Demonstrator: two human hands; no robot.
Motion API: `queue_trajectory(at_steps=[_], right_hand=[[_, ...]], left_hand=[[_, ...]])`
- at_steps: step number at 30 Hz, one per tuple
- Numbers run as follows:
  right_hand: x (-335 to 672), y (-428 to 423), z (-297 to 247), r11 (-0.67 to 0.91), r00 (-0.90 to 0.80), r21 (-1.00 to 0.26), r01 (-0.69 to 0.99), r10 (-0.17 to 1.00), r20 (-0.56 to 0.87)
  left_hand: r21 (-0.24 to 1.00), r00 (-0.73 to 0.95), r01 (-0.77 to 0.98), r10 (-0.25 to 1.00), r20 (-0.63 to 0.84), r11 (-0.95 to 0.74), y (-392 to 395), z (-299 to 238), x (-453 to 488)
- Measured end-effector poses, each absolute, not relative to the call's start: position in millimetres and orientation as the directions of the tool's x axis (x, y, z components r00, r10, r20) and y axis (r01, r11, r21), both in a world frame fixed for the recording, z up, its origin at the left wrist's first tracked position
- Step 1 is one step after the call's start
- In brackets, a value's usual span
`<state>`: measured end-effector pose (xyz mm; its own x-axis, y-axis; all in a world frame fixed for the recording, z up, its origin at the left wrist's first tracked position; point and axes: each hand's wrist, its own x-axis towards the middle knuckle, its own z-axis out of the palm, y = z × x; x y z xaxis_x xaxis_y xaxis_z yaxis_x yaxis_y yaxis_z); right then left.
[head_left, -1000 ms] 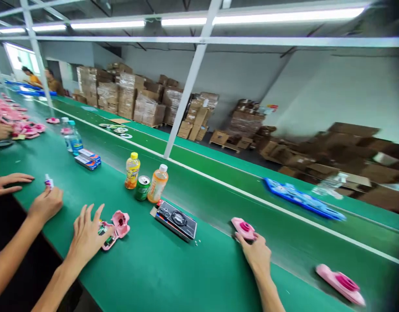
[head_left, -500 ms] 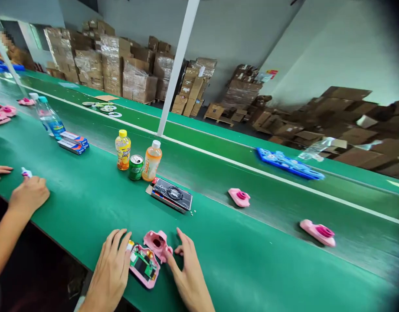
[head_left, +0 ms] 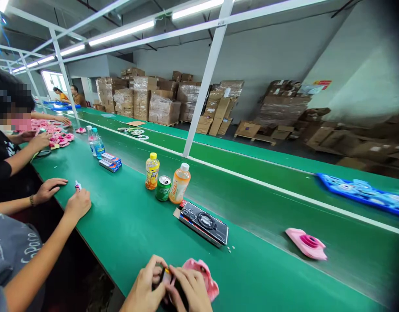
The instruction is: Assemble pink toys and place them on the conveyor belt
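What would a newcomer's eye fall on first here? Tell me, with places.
First, the wavy-edged pink plastic shell at bottom centre, beside the person's right grip, which is close to the left grip. Next, three drinks standing near the picture's middle: a yellow-capped plastic bottle, a green metal can and a white-capped orange plastic bottle. Then, at the right, a pink plastic piece with a round magenta centre, lying apart.

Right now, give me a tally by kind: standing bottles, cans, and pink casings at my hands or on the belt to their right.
Bottles: 4, yellow-capped bottle, orange bottle, blue-capped bottle and the bottle beside it
Cans: 1, green can
Pink casings: 2, first casing at the right hand, second casing on the belt
Total: 7
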<state>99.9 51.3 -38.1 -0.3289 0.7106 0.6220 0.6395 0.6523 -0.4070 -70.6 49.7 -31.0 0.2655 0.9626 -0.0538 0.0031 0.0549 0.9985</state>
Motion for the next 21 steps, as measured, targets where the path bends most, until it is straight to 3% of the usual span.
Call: queue_trajectory(at_steps=[2,5,9,14,17,21], right_hand=[[100,52,-18,0.629,-0.392,-0.498,0.597,0.771,0.502],[98,44,8,0.458,-0.357,-0.61,0.647,0.889,0.289],[93,39,29,0.285,-0.313,-0.694,0.661,0.946,0.09],[98,41,43,0.163,-0.31,-0.833,0.529,0.951,-0.012],[103,43,51,0.166,-0.377,-0.819,0.55,0.924,-0.066],[102,50,58,0.202,-0.371,-0.786,0.584,0.928,-0.037]], left_hand=[[0.991,0.23,-0.002,0.965,-0.126,0.13,44,-15,-71],[0.988,0.184,0.075,0.971,-0.15,0.138,41,0,-76],[0.977,0.229,0.019,0.951,-0.209,0.21,45,5,-80],[0.915,0.32,-0.175,0.9,-0.297,0.364,47,15,-84],[0.873,0.321,-0.252,0.887,-0.332,0.418,46,17,-87],[0.937,0.225,-0.186,0.941,-0.253,0.297,42,8,-88]])
